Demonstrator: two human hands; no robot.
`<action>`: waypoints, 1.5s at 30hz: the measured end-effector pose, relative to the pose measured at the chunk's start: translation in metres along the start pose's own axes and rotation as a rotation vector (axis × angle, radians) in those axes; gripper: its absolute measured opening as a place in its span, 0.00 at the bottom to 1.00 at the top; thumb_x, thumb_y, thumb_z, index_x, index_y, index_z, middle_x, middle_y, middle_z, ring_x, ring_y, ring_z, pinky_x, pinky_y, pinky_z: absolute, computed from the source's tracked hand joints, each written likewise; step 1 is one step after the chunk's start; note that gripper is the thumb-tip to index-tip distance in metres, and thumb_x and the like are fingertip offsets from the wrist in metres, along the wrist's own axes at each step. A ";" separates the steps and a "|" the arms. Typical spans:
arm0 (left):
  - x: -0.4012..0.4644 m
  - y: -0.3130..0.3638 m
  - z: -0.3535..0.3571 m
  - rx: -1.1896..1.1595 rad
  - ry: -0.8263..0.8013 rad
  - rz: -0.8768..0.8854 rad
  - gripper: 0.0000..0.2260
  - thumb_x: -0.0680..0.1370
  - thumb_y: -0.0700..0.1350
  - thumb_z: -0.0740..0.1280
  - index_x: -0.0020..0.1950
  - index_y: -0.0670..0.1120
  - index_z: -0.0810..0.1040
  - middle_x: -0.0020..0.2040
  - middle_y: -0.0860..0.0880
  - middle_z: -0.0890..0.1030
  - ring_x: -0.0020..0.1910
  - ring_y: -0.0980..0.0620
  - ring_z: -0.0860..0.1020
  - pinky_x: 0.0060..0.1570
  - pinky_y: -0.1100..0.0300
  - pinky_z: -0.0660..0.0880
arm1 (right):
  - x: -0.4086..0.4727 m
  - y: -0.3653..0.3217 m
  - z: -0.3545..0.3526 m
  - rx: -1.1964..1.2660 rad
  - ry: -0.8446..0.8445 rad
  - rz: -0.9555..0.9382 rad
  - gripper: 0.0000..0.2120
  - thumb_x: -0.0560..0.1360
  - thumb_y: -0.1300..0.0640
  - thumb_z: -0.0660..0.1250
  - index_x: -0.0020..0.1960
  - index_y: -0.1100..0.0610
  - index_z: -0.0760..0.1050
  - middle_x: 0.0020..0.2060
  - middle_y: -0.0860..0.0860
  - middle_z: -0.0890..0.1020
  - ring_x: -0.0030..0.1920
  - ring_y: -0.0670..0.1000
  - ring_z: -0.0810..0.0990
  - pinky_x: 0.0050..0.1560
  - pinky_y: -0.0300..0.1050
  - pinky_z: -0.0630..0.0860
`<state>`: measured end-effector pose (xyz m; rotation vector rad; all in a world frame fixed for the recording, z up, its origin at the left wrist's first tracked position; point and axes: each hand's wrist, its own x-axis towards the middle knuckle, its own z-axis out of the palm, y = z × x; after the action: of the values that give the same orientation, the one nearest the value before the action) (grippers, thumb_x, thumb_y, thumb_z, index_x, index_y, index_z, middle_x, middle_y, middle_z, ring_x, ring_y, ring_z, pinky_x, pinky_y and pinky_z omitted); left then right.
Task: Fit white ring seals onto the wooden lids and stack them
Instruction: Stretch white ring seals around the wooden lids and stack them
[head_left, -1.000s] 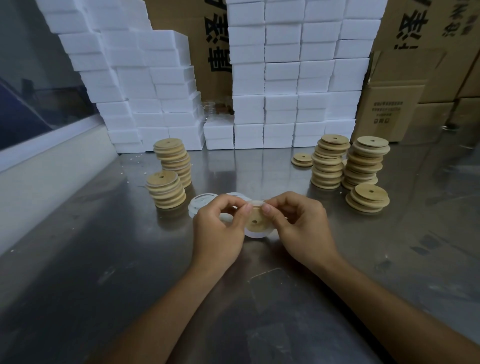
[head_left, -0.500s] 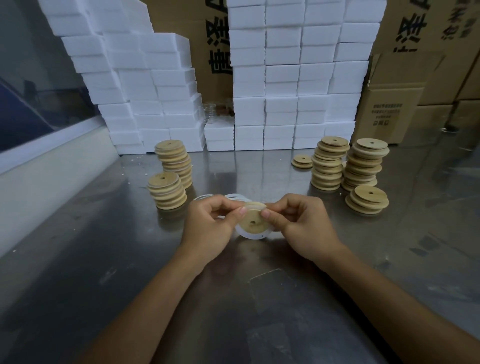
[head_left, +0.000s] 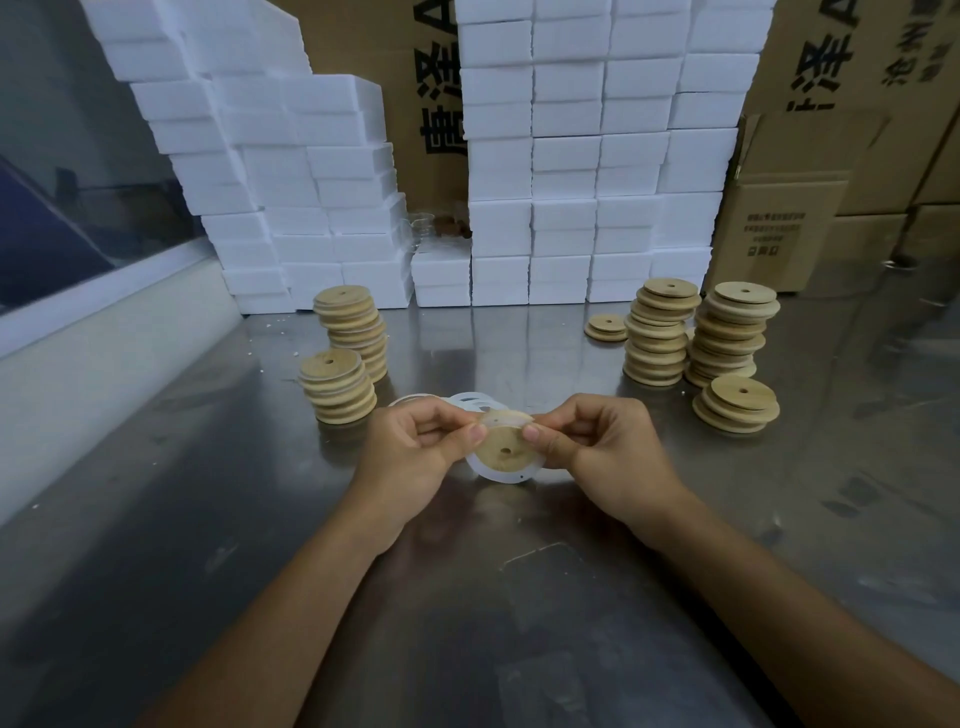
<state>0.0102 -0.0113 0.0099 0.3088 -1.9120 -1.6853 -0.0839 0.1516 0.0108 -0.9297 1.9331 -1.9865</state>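
Note:
A round wooden lid (head_left: 505, 450) with a small centre hole is held between both hands above the steel table (head_left: 260, 519). A white ring seal (head_left: 498, 475) sits around its lower edge. My left hand (head_left: 415, 457) pinches the lid's upper left rim with thumb and fingers. My right hand (head_left: 597, 447) pinches the upper right rim. Loose white ring seals (head_left: 467, 401) lie on the table just behind my hands. Stacks of wooden lids (head_left: 340, 387) stand at the left, and taller lid stacks (head_left: 657, 332) stand at the right.
White foam boxes (head_left: 571, 156) are piled along the back of the table, with cardboard cartons (head_left: 779, 228) at the right. A short lid stack (head_left: 737, 405) stands close to my right hand. A white ledge (head_left: 104, 338) borders the table's left side.
Both hands have kept hold of the lid and worked round its rim. The white ring now shows wider below the lid, and the lid has tilted to face me more.

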 end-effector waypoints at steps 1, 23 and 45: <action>0.000 0.000 0.001 0.002 0.006 0.005 0.06 0.72 0.33 0.73 0.39 0.43 0.82 0.44 0.42 0.86 0.41 0.52 0.84 0.42 0.63 0.79 | 0.000 0.000 0.001 0.001 0.007 0.001 0.04 0.72 0.66 0.73 0.44 0.68 0.81 0.40 0.55 0.87 0.40 0.50 0.86 0.38 0.37 0.80; -0.002 -0.003 0.007 0.021 0.035 0.074 0.08 0.73 0.33 0.73 0.38 0.46 0.83 0.39 0.48 0.86 0.39 0.53 0.84 0.42 0.64 0.80 | -0.005 0.000 -0.001 -0.091 0.023 -0.050 0.02 0.73 0.64 0.73 0.42 0.63 0.81 0.41 0.55 0.87 0.42 0.52 0.86 0.43 0.44 0.83; -0.006 -0.011 0.010 0.490 -0.110 0.427 0.06 0.72 0.46 0.71 0.47 0.51 0.78 0.39 0.58 0.80 0.39 0.55 0.79 0.36 0.69 0.73 | -0.006 0.002 0.002 -0.341 0.033 -0.181 0.03 0.74 0.66 0.71 0.46 0.60 0.81 0.40 0.48 0.85 0.43 0.47 0.84 0.49 0.45 0.82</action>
<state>0.0079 -0.0020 -0.0022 -0.0166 -2.2631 -0.9674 -0.0787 0.1536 0.0071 -1.1979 2.3293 -1.8001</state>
